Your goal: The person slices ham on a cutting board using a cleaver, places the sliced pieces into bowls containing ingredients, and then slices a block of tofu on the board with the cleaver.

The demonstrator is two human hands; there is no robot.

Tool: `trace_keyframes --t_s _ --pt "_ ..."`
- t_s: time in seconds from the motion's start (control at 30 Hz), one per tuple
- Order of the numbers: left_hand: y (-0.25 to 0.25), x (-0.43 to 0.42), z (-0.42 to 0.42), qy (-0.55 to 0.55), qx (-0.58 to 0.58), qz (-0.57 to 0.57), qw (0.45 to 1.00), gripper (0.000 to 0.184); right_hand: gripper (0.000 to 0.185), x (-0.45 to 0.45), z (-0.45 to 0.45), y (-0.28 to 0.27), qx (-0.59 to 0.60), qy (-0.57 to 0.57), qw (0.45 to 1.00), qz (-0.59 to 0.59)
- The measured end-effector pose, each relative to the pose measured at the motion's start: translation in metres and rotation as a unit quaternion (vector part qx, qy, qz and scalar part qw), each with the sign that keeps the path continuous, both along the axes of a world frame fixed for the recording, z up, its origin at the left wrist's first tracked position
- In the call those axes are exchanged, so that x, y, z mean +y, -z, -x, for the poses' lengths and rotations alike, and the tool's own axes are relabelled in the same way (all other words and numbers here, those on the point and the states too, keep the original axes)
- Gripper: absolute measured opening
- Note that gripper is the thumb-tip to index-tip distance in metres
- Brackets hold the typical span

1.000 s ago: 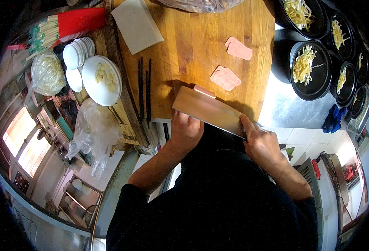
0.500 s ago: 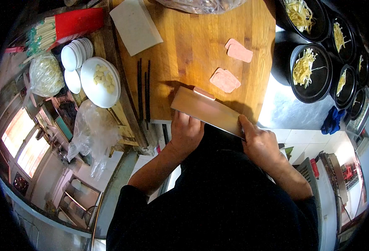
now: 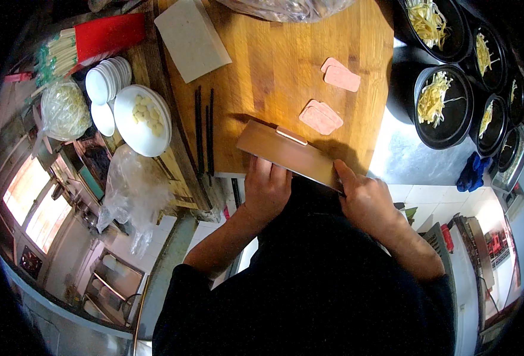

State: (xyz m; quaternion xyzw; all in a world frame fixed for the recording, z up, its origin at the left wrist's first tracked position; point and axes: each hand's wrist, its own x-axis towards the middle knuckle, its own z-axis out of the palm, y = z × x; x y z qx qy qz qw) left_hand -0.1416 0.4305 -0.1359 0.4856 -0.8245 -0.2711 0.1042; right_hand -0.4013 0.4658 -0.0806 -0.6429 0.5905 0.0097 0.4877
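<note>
My right hand [image 3: 369,204] is wrapped round the handle end of a broad cleaver [image 3: 288,155], index finger along the blade. The blade slants across the front of the wooden board. A pink edge of luncheon meat [image 3: 291,135] shows along the blade's far side; the rest of that piece is hidden. Bent fingers of my left hand [image 3: 268,188] reach beneath the blade's near edge, tips out of sight, so what they grip is unclear. Beyond the cleaver lie two small overlapping stacks of luncheon meat slices, a nearer stack [image 3: 321,117] and a farther stack [image 3: 341,75].
The wooden board [image 3: 262,71] carries a pale rectangular slab [image 3: 193,38], black chopsticks [image 3: 205,130] and a plastic bag [image 3: 291,7]. Left are white bowls [image 3: 143,142], the top one holding pale pieces. Right are several black bowls [image 3: 446,139] with noodle-like strips and a blue cloth [image 3: 472,172].
The cleaver and my right hand have shifted slightly left. My left hand stays nearly in place beneath the blade. The slices on the board look the same.
</note>
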Motion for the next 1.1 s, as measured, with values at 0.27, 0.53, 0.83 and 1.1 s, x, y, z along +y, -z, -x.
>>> trace_keyframes --t_s 0.27,0.53,0.83,1.1 --pt "0.003 0.006 -0.003 0.002 -0.026 -0.016 1.000 0.042 0.067 -0.007 0.000 -0.001 0.012 0.000 0.997 -0.071" --pt "0.003 0.005 0.000 0.010 -0.036 0.011 0.999 0.043 0.049 -0.011 -0.016 0.019 0.014 0.012 1.000 0.004" --pt "-0.010 -0.002 0.000 -0.029 -0.018 -0.013 0.999 0.051 0.053 0.004 -0.015 -0.002 0.008 0.045 0.996 0.081" --pt "-0.006 0.001 0.004 -0.110 -0.082 -0.022 0.990 0.086 0.043 0.029 0.038 -0.040 0.029 0.249 0.968 -0.005"
